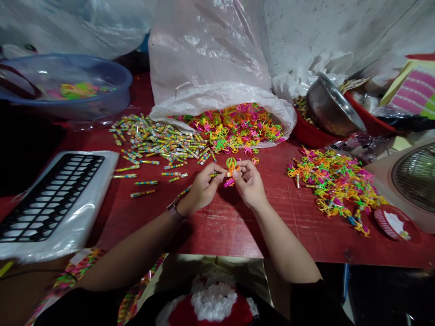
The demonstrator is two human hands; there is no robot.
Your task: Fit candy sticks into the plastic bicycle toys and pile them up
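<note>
My left hand (203, 186), with a watch on its wrist, is closed in a pinch on a small candy tube in a patterned wrapper (217, 174). Opposite it, my right hand (252, 184) pinches a small plastic toy (231, 163) with green, orange and pink parts. Both hands meet over the middle of the red table (217, 226), the tube's end close to the toy; whether they touch I cannot tell. Beyond my left hand lies a heap of candy tubes (159, 138). Loose plastic toys (238, 124) spill from a white sack (217, 93) behind the hands.
At right lies a pile of toys with tubes (340, 181), beside a small red basket (387, 222) and a fan (414, 176). A metal bowl (335, 106) leans behind. At left are a black abacus (50, 194) on plastic and a blue basin (98, 106).
</note>
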